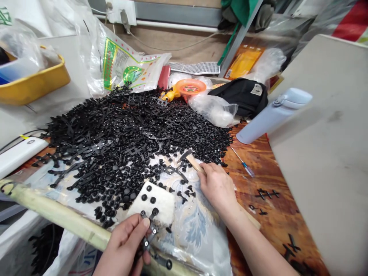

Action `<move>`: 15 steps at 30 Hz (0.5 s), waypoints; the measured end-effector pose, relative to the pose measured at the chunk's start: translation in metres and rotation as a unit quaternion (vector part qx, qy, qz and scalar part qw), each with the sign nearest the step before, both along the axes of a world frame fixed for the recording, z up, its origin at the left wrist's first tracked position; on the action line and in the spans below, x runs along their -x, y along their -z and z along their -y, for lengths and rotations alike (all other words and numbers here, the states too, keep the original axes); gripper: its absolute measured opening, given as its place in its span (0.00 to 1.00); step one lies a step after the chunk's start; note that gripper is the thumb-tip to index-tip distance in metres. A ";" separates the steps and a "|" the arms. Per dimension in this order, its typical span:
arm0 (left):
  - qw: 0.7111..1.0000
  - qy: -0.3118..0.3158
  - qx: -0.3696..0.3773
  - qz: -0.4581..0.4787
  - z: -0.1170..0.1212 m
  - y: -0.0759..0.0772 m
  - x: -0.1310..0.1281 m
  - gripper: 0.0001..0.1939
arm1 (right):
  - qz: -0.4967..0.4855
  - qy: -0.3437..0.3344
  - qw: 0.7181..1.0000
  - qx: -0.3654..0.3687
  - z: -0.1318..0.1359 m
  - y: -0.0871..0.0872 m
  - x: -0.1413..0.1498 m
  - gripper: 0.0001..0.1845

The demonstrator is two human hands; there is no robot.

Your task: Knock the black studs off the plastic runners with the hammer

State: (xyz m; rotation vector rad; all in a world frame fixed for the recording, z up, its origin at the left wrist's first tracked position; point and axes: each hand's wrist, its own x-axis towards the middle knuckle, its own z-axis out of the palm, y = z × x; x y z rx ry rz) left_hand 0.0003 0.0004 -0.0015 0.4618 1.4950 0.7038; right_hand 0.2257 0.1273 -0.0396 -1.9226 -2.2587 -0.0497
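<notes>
Rivet heap stands large at centre; left hand pinches a black strip, right hand grips a hammer; few crosses lie at right.

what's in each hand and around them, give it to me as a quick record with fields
left hand: holds a black plastic strip with round studs
right hand: grips the wooden handle of a small hammer
between hands: white pad with black studs on it, lying on a patterned sheet
beyond hands: heap of black plastic strips and studs
right of heap: blue-handled screwdriver on a wooden tabletop
farther right: pale blue bottle lying on its side
</notes>
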 end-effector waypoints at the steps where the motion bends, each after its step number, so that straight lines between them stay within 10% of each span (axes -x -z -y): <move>1: 1.000 -0.002 -0.002 -0.004 0.000 -0.001 -0.001 0.26 | 0.000 0.001 1.000 0.002 0.000 0.000 0.000 0.09; 15: 0.999 -0.021 0.013 -0.024 -0.007 -0.012 -0.007 0.24 | -0.024 0.015 0.999 0.029 0.002 -0.004 0.003 0.10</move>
